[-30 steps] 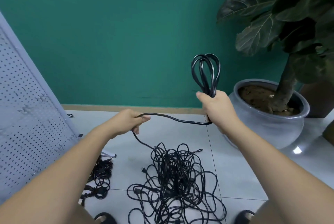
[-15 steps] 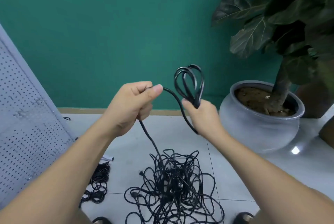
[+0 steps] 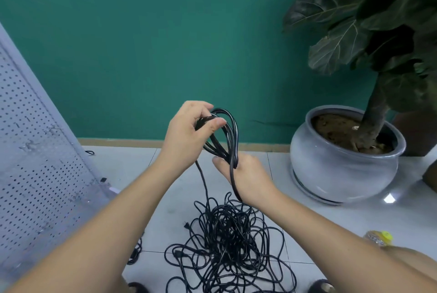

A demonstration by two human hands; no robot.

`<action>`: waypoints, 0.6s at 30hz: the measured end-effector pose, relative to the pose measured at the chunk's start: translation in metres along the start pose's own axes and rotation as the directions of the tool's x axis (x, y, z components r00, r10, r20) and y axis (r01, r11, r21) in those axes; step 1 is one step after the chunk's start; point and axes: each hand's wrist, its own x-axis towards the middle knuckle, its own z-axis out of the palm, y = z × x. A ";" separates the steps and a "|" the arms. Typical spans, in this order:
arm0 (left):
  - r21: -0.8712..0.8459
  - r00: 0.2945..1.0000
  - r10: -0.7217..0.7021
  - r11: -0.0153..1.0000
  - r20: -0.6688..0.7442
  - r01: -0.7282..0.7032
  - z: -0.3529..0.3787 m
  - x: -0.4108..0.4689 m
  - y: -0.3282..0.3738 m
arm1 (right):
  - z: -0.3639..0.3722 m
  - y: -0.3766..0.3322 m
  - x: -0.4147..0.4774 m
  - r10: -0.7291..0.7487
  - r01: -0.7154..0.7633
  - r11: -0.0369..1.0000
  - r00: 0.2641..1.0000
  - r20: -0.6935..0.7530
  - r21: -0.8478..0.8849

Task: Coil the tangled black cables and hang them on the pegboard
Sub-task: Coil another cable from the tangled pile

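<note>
1. The coil (image 3: 229, 134), a few glossy black loops of round, rubbery cable, is held in the air between the hands. Its long axis runs roughly from 12 to 6 o'clock.
2. The right hand (image 3: 247, 174) has its fingers curled round the gathered base of the loops at the coil's 6 o'clock end.
3. The left hand (image 3: 189, 131) pinches the loop tops between thumb and fingers at about 10 o'clock of the coil.
4. The free strand (image 3: 203, 186) drops from under the left hand toward 6 o'clock into the tangled pile (image 3: 229, 245) on the floor (image 3: 307, 210). I judge that the next loop must be drawn up from there, and the left hand is nearer that strand.
5. The pile is a loose, springy snarl that may well snag.
6. The perforated grey pegboard (image 3: 35, 162) leans at 9 o'clock, well apart from the hands.
7. A smooth, rounded grey pot (image 3: 331, 174) sits at 3 o'clock.
</note>
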 end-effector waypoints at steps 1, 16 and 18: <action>-0.032 1.000 -0.026 0.999 0.007 0.027 0.003 -0.001 0.002 | 0.001 0.000 -0.001 -0.017 0.017 1.000 1.000 0.008 0.001; -0.490 0.942 -0.327 0.810 0.076 0.321 0.015 -0.001 0.018 | 0.006 0.007 -0.008 -0.132 0.134 0.941 0.991 -0.029 0.311; -0.438 0.945 -0.315 0.839 0.090 0.322 0.014 -0.001 0.018 | 0.007 0.008 -0.010 -0.122 0.137 0.939 0.990 -0.067 0.314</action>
